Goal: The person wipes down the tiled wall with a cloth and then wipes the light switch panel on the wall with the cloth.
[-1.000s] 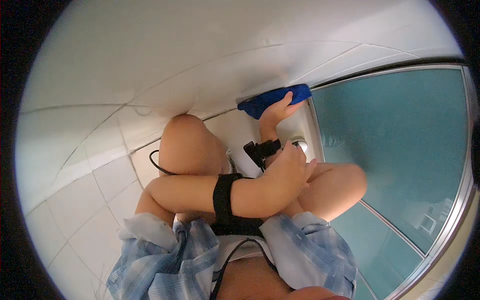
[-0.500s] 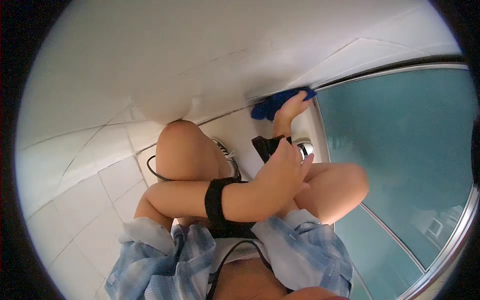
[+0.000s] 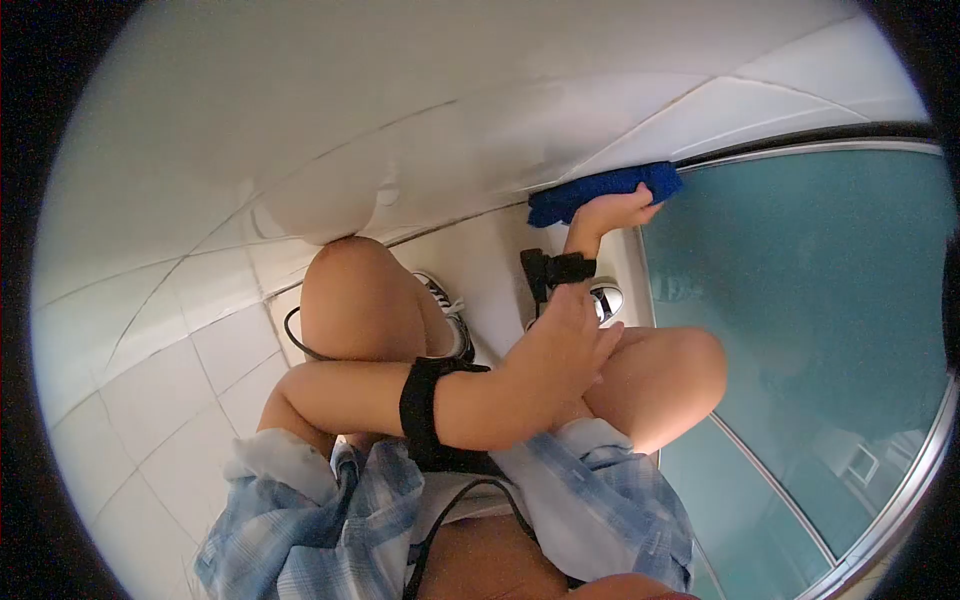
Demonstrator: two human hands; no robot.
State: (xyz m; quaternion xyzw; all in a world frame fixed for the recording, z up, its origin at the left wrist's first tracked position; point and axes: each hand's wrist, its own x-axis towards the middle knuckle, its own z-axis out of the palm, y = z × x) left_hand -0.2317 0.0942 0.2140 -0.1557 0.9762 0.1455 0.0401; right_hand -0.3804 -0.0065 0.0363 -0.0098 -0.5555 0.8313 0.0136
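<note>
My right hand is closed on a blue cloth, which is pressed along the base of the tiled wall beside the shower glass. A black strap with a small black device sits on my right wrist. My left hand lies across my right forearm, near my right knee, with its fingers stretched out and nothing visible in them. My left forearm wears a black band.
White wall tiles rise ahead of me. A teal glass panel in a metal frame stands on the right. My bent knees and black-and-white sneakers are on the floor strip between. Floor tiles lie at left, and a black cable loops by my left knee.
My right hand and the blue cloth have moved right and slightly farther along the wall base, toward the glass panel. My left hand stays near my right forearm.
</note>
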